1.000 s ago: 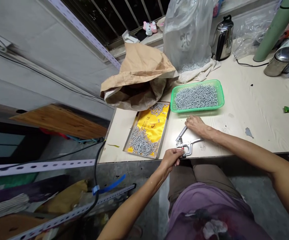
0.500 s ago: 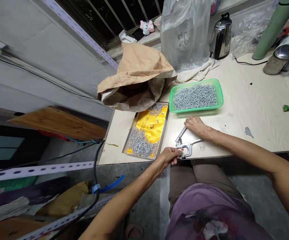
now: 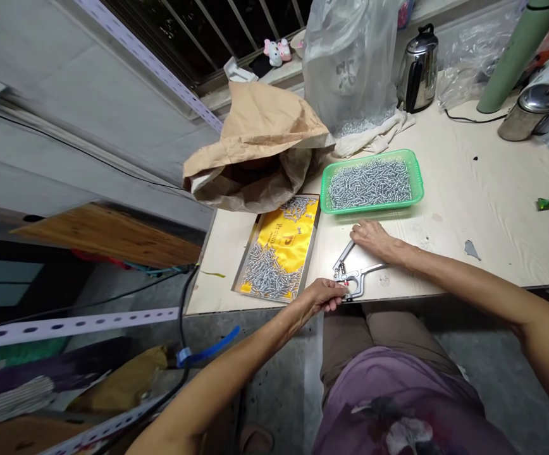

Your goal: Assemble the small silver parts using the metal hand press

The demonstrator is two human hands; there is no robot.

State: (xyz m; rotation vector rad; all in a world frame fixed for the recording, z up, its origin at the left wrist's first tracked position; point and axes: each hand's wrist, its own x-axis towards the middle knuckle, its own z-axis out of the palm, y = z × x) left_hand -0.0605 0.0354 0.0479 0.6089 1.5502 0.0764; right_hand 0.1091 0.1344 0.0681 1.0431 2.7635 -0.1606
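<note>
Pale wood-grain tabletop (image 3: pixel 445 249) lies beneath the fingers. Right-hand (image 3: pixel 374 241) fingers curl over one handle of a silver, two-handled metal hand tool (image 3: pixel 361 281); left-hand (image 3: pixel 326 294) thumb and forefinger press together at its head, hiding whether a piece sits between. Left of those fingertips, a shallow yellow-lined tray (image 3: pixel 293 253) holds small silver metal pieces (image 3: pixel 265 268). Squeezing the handles too soon could nip the left fingertips.
</note>
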